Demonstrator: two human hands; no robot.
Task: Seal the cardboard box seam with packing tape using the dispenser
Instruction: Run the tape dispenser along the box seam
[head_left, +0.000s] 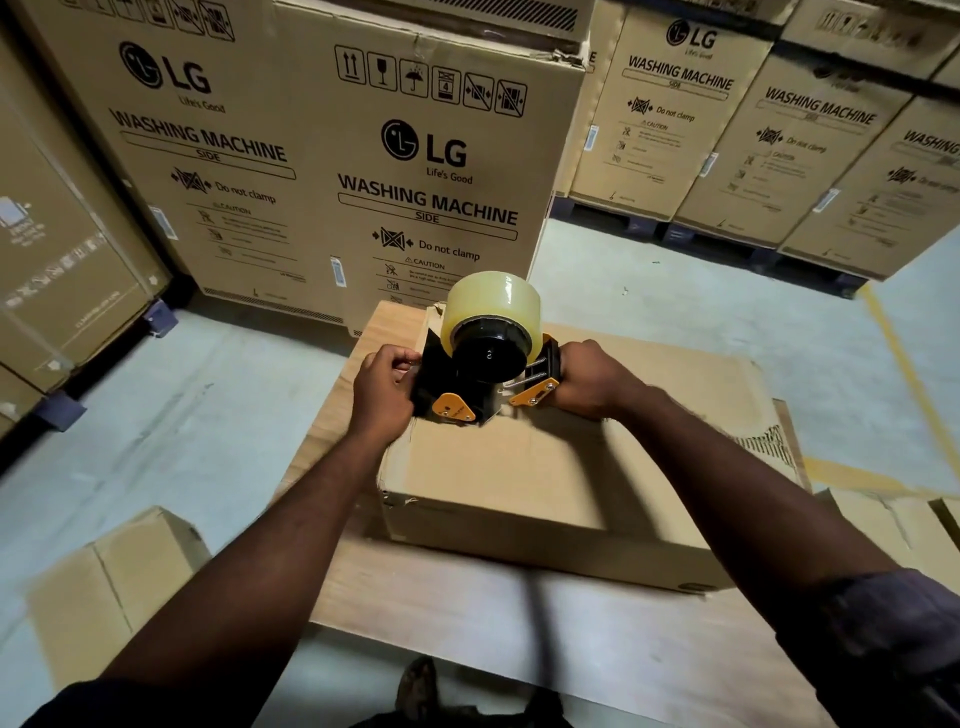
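While left hand (382, 387) & right hand (587, 382) grip it, dispenser (488, 358) sits btwn them on box's (509, 467) far edge.

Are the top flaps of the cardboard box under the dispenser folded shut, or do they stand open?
Shut. The top of the brown cardboard box is one flat surface; no flap stands up and no inside shows.

A pale plywood board (441, 597) carries a closed cardboard box (493, 483), with a flattened cardboard sheet (701, 384) lying just beside it on the right. Around the board, a grey concrete floor (182, 389) bears tall LG washing-machine cartons (322, 171), more of them on dark pallets (717, 244), a smaller carton (119, 587) at lower left and a painted yellow line (904, 364).
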